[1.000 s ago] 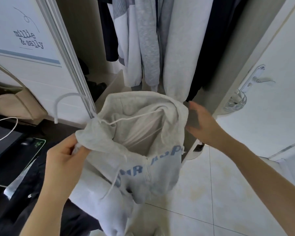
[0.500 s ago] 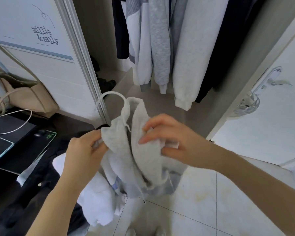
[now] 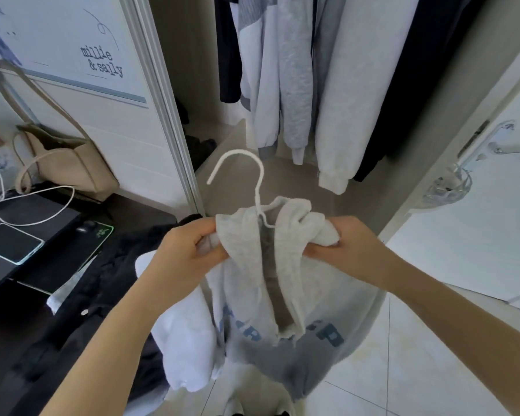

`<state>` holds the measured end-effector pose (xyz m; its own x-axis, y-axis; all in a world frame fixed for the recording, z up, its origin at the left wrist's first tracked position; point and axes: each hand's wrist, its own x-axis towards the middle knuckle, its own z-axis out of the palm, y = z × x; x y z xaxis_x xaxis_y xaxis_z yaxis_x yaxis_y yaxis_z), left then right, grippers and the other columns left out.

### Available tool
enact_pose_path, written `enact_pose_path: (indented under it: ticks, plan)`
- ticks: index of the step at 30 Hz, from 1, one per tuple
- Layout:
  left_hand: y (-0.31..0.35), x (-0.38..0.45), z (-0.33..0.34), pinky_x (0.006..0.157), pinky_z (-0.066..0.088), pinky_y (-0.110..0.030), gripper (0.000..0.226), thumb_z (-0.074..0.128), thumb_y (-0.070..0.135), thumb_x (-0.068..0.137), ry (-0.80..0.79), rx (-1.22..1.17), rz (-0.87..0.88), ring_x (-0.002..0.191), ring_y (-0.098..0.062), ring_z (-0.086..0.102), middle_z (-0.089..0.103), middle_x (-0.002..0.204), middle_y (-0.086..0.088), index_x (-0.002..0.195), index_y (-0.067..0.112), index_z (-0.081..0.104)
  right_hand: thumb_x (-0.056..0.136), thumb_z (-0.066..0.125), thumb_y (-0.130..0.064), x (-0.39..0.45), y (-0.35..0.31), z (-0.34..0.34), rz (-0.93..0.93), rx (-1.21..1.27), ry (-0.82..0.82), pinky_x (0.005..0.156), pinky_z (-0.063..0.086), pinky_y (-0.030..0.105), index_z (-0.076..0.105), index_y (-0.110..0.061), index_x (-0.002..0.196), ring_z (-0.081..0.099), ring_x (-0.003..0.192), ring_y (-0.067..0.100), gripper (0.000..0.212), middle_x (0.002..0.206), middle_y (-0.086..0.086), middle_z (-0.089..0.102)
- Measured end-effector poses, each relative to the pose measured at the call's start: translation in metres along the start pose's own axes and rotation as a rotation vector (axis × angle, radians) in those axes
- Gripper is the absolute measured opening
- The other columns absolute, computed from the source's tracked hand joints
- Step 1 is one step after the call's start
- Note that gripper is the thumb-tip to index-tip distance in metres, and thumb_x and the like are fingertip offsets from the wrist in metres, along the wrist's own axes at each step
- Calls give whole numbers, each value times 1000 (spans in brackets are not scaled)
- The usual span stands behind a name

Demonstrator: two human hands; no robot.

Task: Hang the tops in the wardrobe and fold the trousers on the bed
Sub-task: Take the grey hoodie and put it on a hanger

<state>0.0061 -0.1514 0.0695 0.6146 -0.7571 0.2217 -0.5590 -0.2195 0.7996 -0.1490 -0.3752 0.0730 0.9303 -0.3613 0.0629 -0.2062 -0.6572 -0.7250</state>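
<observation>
Wardrobe [image 3: 312, 85] open ahead; left hand [image 3: 186, 253] and right hand [image 3: 351, 250] grip hoodie [image 3: 252, 265].

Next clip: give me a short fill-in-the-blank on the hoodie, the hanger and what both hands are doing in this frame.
1. The grey hoodie sits on a ____ hanger.
2. The left hand and right hand both ____ the hoodie near its shoulders.
3. The lettering on the hoodie's chest is ____.
4. The hanger's hook points toward the hanging clothes in the ____.

Missing words: white; grip; blue; wardrobe
</observation>
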Motion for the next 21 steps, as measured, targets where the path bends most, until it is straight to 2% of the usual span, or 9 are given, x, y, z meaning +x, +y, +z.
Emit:
enact_pose_path:
  ticks: [3, 5, 7, 9, 13, 16, 18, 20, 21]
  plan:
    - [-16, 4, -12, 88, 45, -42, 59, 88, 29, 69, 25, 391, -13, 100, -19, 57, 62, 110, 5, 121, 22, 62, 55, 69, -62, -6, 10, -25, 85, 228, 146, 49, 37, 16, 61, -6, 61, 46, 50, 6, 57, 51, -5, 53]
    - [-24, 4, -23, 86, 45, -35, 60, 86, 21, 70, 69, 378, -127, 100, -15, 56, 60, 112, 8, 123, 25, 59, 63, 78, -54, -10, 16, -45, 74, 238, 194, 46, 33, 14, 56, -18, 49, 40, 45, 1, 45, 47, -11, 48]
    - [-35, 3, -34, 73, 50, -26, 35, 83, 15, 73, 87, 269, -211, 87, -14, 66, 71, 95, 11, 100, 30, 67, 77, 77, -37, -12, 22, -62, 41, 156, 218, 43, 28, 12, 42, -24, 46, 36, 42, 3, 49, 42, -12, 41]
    - [-46, 3, -41, 68, 57, -24, 18, 82, 11, 73, -2, 46, -268, 78, -19, 73, 76, 81, 3, 81, 27, 76, 85, 70, -26, -15, 29, -78, 27, -15, 178, 42, 25, 15, 36, -18, 49, 34, 41, 6, 51, 40, -10, 36]
    - [-49, 10, -51, 70, 58, -21, 16, 74, 23, 72, -173, -194, -259, 84, -21, 74, 77, 88, -6, 87, 25, 80, 77, 62, -49, -29, 32, -101, 12, -142, -21, 43, 25, 17, 41, -15, 48, 33, 39, 8, 49, 42, -9, 36]
    - [-45, 28, -41, 73, 54, -13, 21, 71, 9, 82, -182, -140, -248, 88, -13, 73, 77, 89, 2, 86, 28, 80, 71, 59, -56, -42, 28, -105, -38, -127, -96, 43, 24, 15, 40, -28, 44, 30, 38, 6, 43, 40, -11, 36]
    - [-32, 41, -22, 81, 49, -12, 25, 65, 7, 91, -148, 31, -234, 92, -9, 70, 76, 93, 8, 88, 27, 79, 67, 61, -57, -44, 30, -106, 1, -45, -28, 44, 23, 16, 44, -16, 48, 29, 41, 5, 48, 44, -9, 36]
    - [-7, 50, -4, 83, 45, -14, 25, 54, 21, 99, -98, 74, -202, 93, -2, 66, 74, 97, 15, 96, 31, 76, 63, 61, -58, -43, 28, -108, 75, 40, 129, 44, 24, 16, 43, -8, 52, 31, 43, 8, 54, 47, -6, 36]
    - [4, 51, 3, 78, 45, -14, 28, 49, 33, 100, -86, 15, -187, 86, 3, 64, 72, 89, 19, 91, 37, 74, 62, 62, -58, -42, 27, -108, 110, 83, 203, 45, 26, 16, 45, -7, 53, 34, 45, 10, 54, 48, -3, 39]
